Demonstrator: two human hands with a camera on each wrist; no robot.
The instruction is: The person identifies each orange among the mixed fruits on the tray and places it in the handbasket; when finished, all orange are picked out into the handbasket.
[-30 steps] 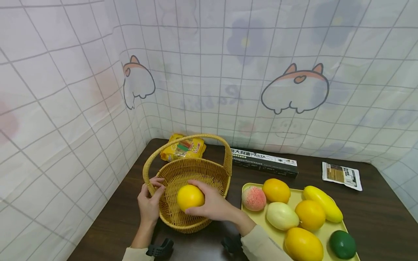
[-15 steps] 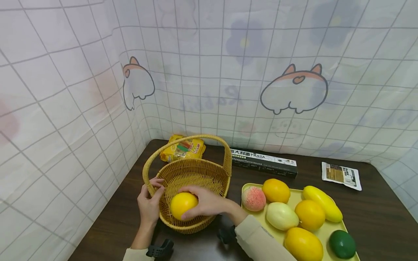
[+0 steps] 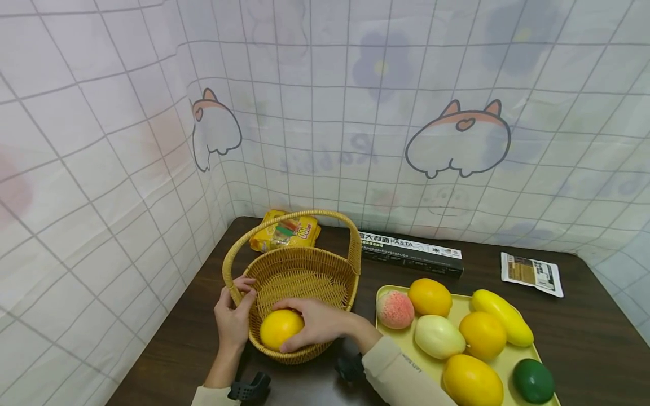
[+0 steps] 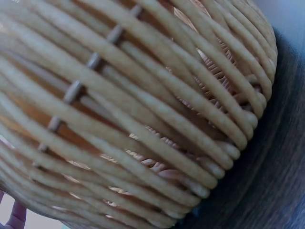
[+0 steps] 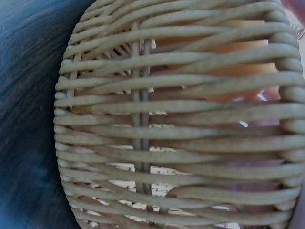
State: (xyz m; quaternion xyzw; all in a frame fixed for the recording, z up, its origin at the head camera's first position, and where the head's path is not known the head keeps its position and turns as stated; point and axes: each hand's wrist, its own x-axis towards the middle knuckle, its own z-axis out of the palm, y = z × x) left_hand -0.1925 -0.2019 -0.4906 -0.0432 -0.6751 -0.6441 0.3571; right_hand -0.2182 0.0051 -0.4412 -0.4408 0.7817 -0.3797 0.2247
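Observation:
A woven wicker basket [image 3: 327, 259] with a tall arched handle stands on the dark table in the head view. My left hand [image 3: 232, 318] grips its left rim beside the foot of the handle. Inside, at the near left wall, my right hand [image 3: 321, 324] holds a round yellow fruit [image 3: 280, 331], fingers over its top and thumb on the near side. Both wrist views are filled by the basket's outer weave [image 4: 143, 95]; orange-yellow patches show through its gaps. Whether the fruit touches the basket floor is hidden.
Right of the basket lies a pale yellow tray [image 3: 461, 304] with several fruits, among them a pink peach [image 3: 395, 309] and a dark green one [image 3: 532, 380]. Behind are a yellow snack bag [image 3: 284, 231], a black pasta box [image 3: 411, 254] and a flat pouch [image 3: 531, 273].
My right hand has moved the yellow fruit left and toward me, lower in the basket, to its near left wall. My left hand has stayed on the rim.

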